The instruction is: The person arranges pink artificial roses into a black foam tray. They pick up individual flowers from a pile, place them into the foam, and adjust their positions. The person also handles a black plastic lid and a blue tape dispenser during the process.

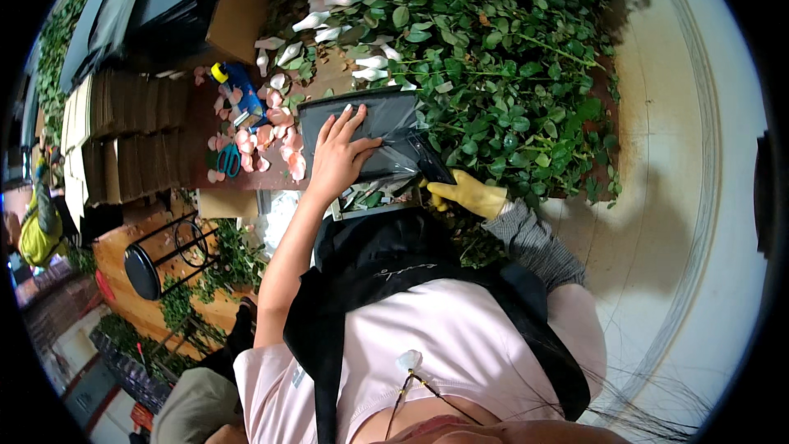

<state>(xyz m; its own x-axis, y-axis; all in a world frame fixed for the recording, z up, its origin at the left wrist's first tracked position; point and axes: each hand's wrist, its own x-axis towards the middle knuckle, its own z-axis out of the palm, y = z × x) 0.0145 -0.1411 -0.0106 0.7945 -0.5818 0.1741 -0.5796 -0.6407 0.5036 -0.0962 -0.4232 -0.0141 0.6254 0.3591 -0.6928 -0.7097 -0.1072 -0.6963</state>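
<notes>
My left hand [339, 152] is bare and lies with its fingers spread, pressing on a dark wrapping sheet [382, 107] at the table's front edge. Clear plastic film [399, 138] glints across the sheet's right part. My right hand [470, 194], in a yellow glove, is closed around a black stapler [429, 159]. The stapler's front end reaches over the right edge of the sheet and film. Parts of the gloved fingers are hidden beneath the tool.
Leafy green rose stems [518, 74] pile up at the right, with roses in white sleeves [316, 18] at the back. Loose pink petals [279, 136], teal scissors [228, 160] and a blue bottle [238, 92] lie left. Folded cardboard [136, 156] is stacked farther left. A stool [144, 271] stands below.
</notes>
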